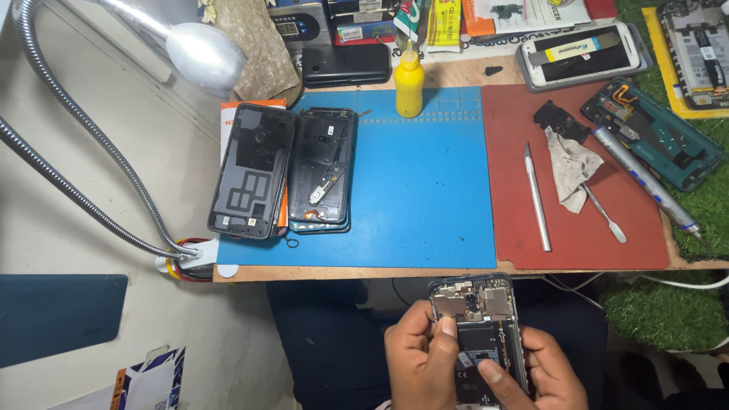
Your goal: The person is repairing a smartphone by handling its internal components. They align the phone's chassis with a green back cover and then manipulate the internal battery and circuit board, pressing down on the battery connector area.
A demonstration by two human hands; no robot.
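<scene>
Opened phone [477,319] — between both hands [486,368]

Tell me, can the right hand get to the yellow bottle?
Probably not right now: the right hand and left hand both hold the opened phone below the table edge. The yellow bottle stands at the far side, though nothing blocks the way.

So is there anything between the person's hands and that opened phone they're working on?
Nothing visible. Both hands are already on the opened phone: the left hand has fingertips on its upper part, and the right hand cradles it from the side, thumb on the battery area. It is held below the desk edge.
</scene>
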